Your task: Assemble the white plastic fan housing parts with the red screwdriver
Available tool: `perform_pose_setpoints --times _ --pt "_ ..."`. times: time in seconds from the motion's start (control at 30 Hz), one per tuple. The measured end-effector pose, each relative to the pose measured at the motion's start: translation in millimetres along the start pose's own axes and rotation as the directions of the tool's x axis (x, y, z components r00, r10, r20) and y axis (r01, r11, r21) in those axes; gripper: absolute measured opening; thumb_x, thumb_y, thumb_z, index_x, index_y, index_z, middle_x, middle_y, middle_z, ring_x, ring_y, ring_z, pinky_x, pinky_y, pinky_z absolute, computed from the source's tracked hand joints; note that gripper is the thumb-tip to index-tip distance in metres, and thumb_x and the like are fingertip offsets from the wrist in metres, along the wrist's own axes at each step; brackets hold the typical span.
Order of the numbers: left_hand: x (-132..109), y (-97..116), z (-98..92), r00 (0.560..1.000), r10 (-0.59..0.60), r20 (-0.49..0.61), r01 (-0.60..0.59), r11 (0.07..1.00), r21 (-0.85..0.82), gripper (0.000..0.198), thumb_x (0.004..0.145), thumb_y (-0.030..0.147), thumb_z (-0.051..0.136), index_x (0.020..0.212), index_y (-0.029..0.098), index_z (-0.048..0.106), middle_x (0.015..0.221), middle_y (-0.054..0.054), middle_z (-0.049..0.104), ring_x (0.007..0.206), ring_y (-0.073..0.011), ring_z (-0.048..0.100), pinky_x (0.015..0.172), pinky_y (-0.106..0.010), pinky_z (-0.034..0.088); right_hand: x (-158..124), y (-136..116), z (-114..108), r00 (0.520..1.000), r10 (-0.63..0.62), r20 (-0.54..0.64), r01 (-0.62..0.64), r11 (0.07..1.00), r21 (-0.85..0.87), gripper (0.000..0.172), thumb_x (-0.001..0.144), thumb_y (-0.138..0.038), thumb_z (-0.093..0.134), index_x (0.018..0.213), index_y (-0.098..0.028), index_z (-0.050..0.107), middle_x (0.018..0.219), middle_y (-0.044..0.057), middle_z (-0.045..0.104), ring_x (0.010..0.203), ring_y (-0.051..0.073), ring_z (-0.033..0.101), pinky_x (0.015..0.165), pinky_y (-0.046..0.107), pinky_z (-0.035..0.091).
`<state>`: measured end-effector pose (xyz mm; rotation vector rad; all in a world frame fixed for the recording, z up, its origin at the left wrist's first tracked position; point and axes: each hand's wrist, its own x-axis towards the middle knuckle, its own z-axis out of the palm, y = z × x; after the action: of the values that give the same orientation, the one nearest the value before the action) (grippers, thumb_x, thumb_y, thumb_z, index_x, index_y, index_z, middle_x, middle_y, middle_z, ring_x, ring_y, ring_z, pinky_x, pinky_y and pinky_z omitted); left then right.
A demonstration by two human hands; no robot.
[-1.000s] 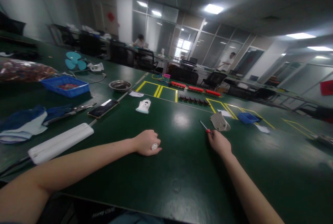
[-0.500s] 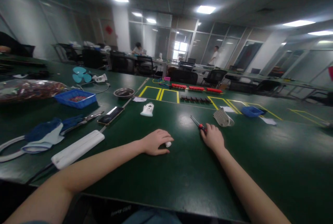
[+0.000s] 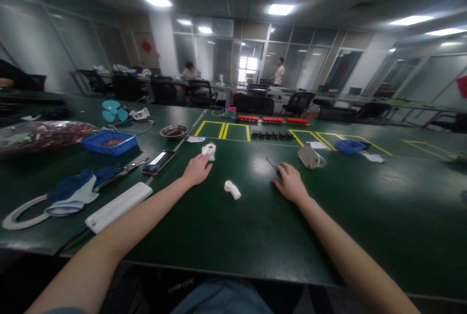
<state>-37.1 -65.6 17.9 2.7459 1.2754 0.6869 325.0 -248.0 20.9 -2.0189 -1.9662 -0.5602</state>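
Observation:
My left hand (image 3: 198,168) reaches forward with its fingers stretched out over the near edge of a white plastic shell (image 3: 209,150). Some of that shell is covered by the fingertips. Between my two hands a small bent white plastic piece (image 3: 232,190) lies loose on the green table. My right hand (image 3: 291,182) is over a screwdriver (image 3: 270,161), thumb apart from the other fingers. Only the metal shaft shows, pointing away to the left; its handle is hidden under the hand. A grey perforated part (image 3: 310,156) lies just right of this hand.
To the left are a power strip (image 3: 118,207), phone (image 3: 158,162), pliers (image 3: 126,168), metal bowl (image 3: 174,132), blue tray (image 3: 109,143) and teal fan (image 3: 115,111). Red strips (image 3: 273,120) and a black rack (image 3: 273,135) lie ahead. Another blue tray (image 3: 349,146) sits right.
My left hand has left the bent white piece on the table and moved forward-left to the white shell. My right hand has shifted left, covering the screwdriver handle that was visible before.

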Motion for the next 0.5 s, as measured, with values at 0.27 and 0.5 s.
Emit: perform_pose_setpoints --times 0.27,0.5 --pt "-5.4 13.9 4.1 0.989 0.101 0.104 -0.082 0.981 -0.175 0.045 0.097 0.045 0.033 0.123 0.018 0.058 0.128 -0.012 0.06 0.119 -0.026 0.054 0.1 -0.043 0.044 0.9 4.8 5.4 0.998 0.026 0.053 -0.03 0.997 0.072 0.049 0.088 -0.035 0.047 0.135 -0.019 0.045 0.139 0.015 0.042 0.129 0.03 0.036 0.105 0.045 0.032" --pt "-12.7 40.4 2.3 0.958 0.269 0.098 -0.251 0.953 -0.168 0.046 0.1 0.042 0.027 0.123 0.025 0.062 0.15 -0.003 0.04 0.141 -0.0264 0.027 0.114 -0.051 0.027 0.2 3.3 2.7 0.997 0.004 0.072 -0.011 0.995 0.097 0.049 0.088 -0.034 0.049 0.134 -0.018 0.046 0.141 0.016 0.04 0.131 0.032 0.035 0.105 0.046 0.031"
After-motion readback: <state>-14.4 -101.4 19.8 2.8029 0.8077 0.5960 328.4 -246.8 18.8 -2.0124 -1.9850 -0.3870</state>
